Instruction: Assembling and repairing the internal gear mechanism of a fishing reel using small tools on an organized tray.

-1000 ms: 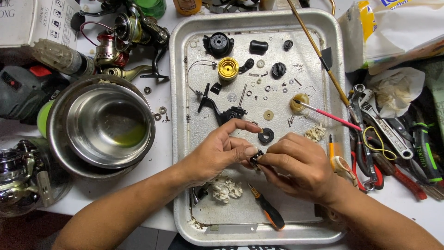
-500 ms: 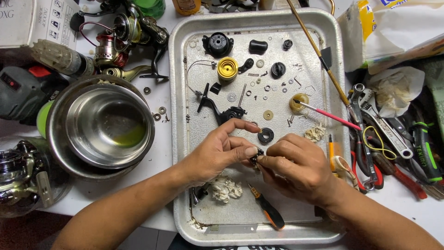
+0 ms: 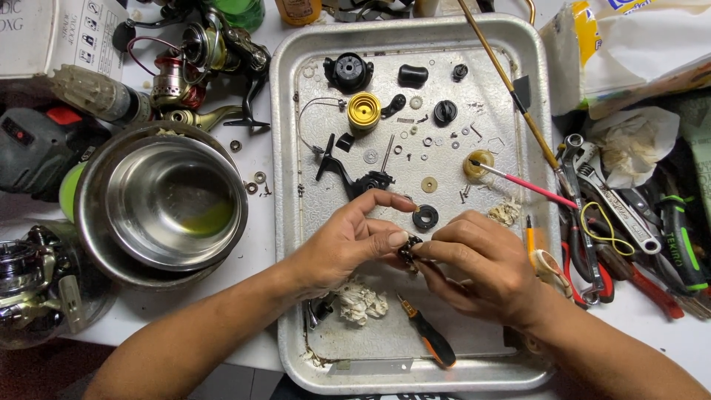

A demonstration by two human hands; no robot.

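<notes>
Over the lower middle of a metal tray (image 3: 296, 96), my left hand (image 3: 344, 241) and my right hand (image 3: 481, 267) meet around a small dark reel part (image 3: 408, 250), pinched between the fingertips of both. A black ring (image 3: 425, 217) lies just above the fingers. Higher on the tray are a black reel frame with handle arm (image 3: 348, 174), a gold spool (image 3: 364, 111), a black knob (image 3: 348, 72) and several tiny washers and screws. A crumpled white wad (image 3: 361, 302) and a small orange-handled screwdriver (image 3: 429, 339) lie below my hands.
A steel bowl (image 3: 167, 200) stands left of the tray, with fishing reels (image 3: 200, 55) and a cordless drill (image 3: 33, 144) behind it. Right of the tray lie wrenches and pliers (image 3: 615, 215), rags and a tissue pack. A pink-handled brush (image 3: 526, 185) and a thin rod (image 3: 511, 89) cross the tray's right side.
My hands stay together over the tray, with only slight finger movement around the small part. Nothing else has moved.
</notes>
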